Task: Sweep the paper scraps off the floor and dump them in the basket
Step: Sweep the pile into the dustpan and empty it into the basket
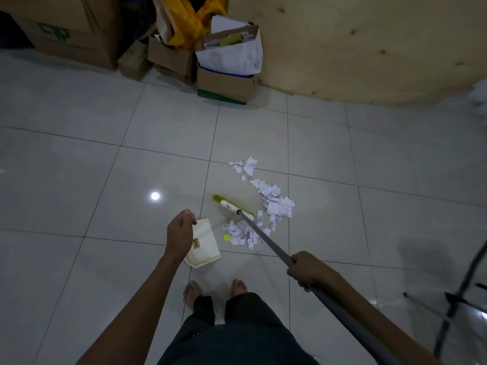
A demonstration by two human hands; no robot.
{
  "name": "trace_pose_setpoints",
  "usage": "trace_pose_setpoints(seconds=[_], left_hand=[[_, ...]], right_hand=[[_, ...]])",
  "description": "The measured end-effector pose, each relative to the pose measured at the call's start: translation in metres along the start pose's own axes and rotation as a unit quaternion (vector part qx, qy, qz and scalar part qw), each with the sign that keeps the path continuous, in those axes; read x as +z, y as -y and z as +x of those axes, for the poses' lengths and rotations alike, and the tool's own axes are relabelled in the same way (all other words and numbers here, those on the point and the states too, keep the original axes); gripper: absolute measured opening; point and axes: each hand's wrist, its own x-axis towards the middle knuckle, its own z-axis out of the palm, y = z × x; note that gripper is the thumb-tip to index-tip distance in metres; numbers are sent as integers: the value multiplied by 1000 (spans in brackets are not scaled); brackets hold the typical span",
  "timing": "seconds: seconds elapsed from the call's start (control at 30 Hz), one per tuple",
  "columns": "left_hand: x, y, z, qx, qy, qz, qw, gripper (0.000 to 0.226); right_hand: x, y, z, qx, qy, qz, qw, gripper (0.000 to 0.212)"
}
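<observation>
White paper scraps lie in a curved trail on the tiled floor, from a small cluster at the far end to a denser heap close to me. A broom with a cream head and green bristles rests on the floor just left of the trail; its grey pole runs back to my right hand, which grips it. My left hand holds the top of a cream dustpan standing on the floor left of the heap. No basket is in sight.
Cardboard boxes and a yellow bag stand along the far wall, beside a plywood panel. A dark stand with legs is at the right. My bare feet are just behind the dustpan.
</observation>
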Motion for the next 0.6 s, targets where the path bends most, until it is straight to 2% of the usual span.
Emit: trace_pose_setpoints(seconds=[0.2, 0.33, 0.37, 0.47, 0.53, 0.6], left_hand=[[7, -6, 11, 7, 5, 6, 1000, 47], [9, -6, 15, 29, 23, 3, 999, 62], [10, -6, 15, 30, 29, 3, 999, 64], [12, -8, 18, 28, 41, 12, 999, 64], [11, -8, 23, 28, 48, 24, 998, 57], [9, -6, 27, 24, 53, 38, 998, 49]], right_hand=[[-6, -22, 3, 36, -31, 23, 999, 26], [-7, -20, 14, 70, -34, 68, 995, 18], [-7, -17, 16, 77, -38, 91, 992, 10], [-6, -10, 27, 108, -25, 186, 976, 20], [-3, -7, 33, 136, -8, 264, 955, 17], [1, 0, 34, 137, 10, 289, 948, 14]])
